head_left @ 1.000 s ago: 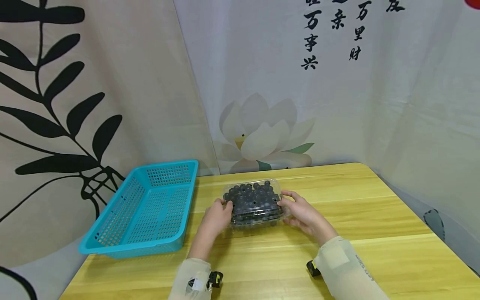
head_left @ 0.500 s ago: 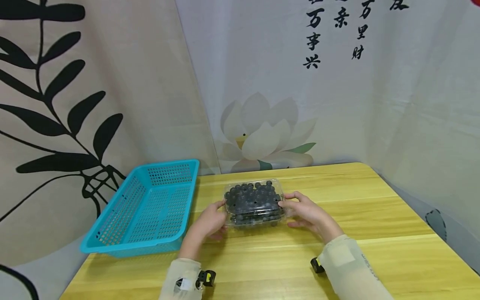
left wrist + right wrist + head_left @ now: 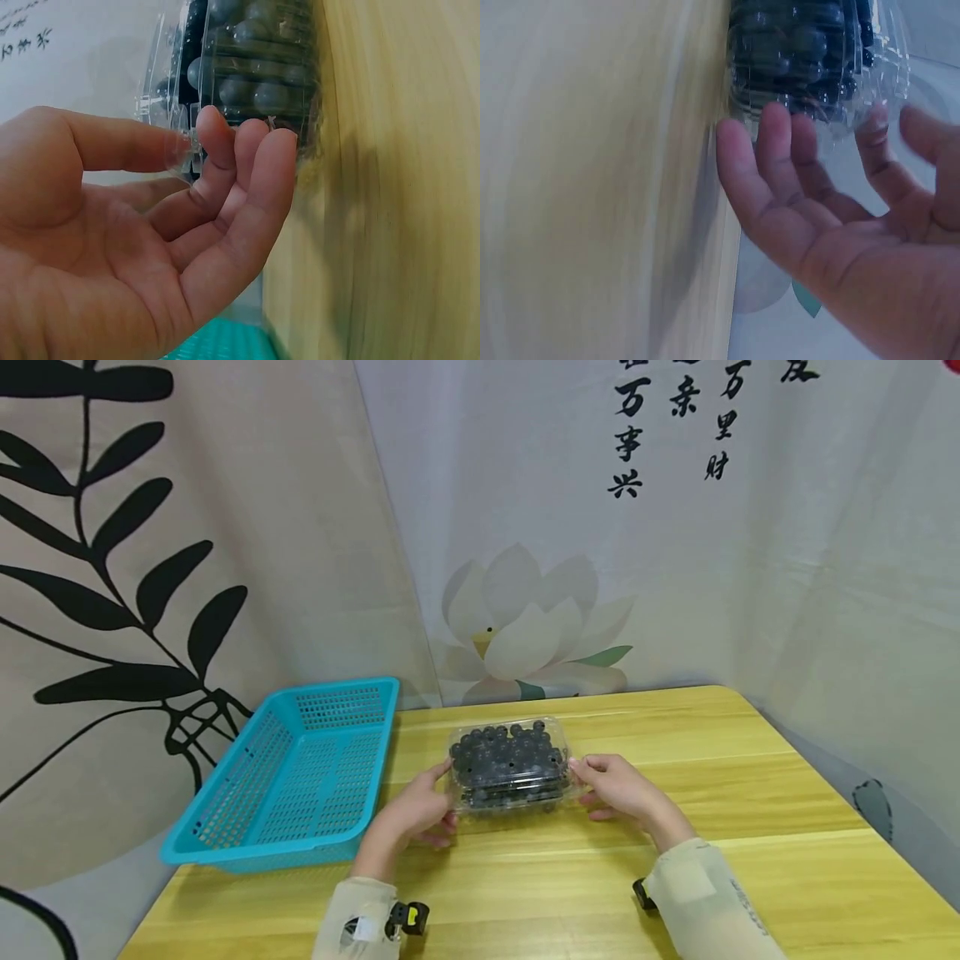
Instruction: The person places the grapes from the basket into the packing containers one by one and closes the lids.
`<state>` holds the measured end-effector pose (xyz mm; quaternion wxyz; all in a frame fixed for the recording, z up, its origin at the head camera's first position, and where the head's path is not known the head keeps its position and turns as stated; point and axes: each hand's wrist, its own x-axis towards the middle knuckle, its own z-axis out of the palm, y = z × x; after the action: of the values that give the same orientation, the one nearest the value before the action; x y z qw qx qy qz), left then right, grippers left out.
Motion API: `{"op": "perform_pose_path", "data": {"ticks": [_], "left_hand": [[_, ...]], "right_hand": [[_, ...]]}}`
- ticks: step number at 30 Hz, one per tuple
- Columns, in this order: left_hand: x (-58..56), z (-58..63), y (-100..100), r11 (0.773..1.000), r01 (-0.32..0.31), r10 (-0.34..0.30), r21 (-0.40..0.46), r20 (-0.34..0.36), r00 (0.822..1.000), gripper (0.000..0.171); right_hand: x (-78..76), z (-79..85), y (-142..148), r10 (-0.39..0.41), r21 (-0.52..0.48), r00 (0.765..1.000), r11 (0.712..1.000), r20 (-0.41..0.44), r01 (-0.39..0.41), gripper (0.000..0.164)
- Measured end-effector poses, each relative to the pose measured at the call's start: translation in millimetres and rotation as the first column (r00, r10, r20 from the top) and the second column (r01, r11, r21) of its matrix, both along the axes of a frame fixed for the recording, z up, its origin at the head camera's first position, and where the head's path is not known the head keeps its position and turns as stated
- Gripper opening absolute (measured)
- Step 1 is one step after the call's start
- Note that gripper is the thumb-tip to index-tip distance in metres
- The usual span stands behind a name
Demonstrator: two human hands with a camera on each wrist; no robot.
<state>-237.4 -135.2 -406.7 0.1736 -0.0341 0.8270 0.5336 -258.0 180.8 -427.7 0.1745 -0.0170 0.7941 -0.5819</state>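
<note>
A clear plastic clamshell box of blueberries (image 3: 510, 764) sits on the wooden table, lid down. At its left side, my left hand (image 3: 412, 810) has the thumb and a finger at the rim, seeming to pinch it. In the left wrist view, the other fingers of that left hand (image 3: 172, 217) curl loosely beside the box wall (image 3: 247, 82). My right hand (image 3: 626, 793) touches the right rim with a fingertip. The right wrist view shows this right hand (image 3: 840, 217) with its thumb apart from that finger and the remaining fingers bent loosely near the box (image 3: 799, 60).
A blue perforated plastic basket (image 3: 318, 785) stands at the table's left, overhanging its edge, close to my left forearm. Behind the table (image 3: 750, 802) hangs a pale printed cloth (image 3: 660, 577) with leaves, a lotus and characters. Both wrists carry small black devices.
My left hand has drawn back left from the lid to the box's side rim. The right thumb has left the lid, and the right hand has shifted slightly right. The box has barely moved.
</note>
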Motion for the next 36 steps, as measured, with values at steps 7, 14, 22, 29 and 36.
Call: {"op": "perform_pose_path", "data": {"ticks": [7,14,22,29,36], "left_hand": [[-0.5,0.4,2.4,1.0,-0.022,0.022,0.013,0.008,1.0,0.095],[-1.2,2.8,3.7,0.999,-0.032,0.031,-0.012,-0.006,0.999,0.096],[-1.0,5.2,5.2,0.999,-0.035,0.035,-0.04,-0.017,0.999,0.097],[-0.9,6.0,5.4,0.999,-0.029,0.028,-0.042,-0.016,0.999,0.095],[-1.4,4.6,5.6,0.998,-0.032,0.031,-0.044,-0.018,0.999,0.093]], "right_hand": [[0.8,-0.2,8.7,0.021,-0.067,1.0,0.998,0.016,-0.02,0.033],[2.6,1.0,7.3,0.021,-0.066,1.0,0.998,0.01,-0.021,0.032],[3.8,2.4,2.8,-0.033,-0.106,0.999,0.994,0.017,0.035,0.029],[7.6,7.2,-1.5,-0.064,-0.109,0.998,0.992,0.009,0.065,0.025],[5.9,5.7,0.8,-0.043,-0.169,0.999,0.985,0.029,0.047,0.028]]}}
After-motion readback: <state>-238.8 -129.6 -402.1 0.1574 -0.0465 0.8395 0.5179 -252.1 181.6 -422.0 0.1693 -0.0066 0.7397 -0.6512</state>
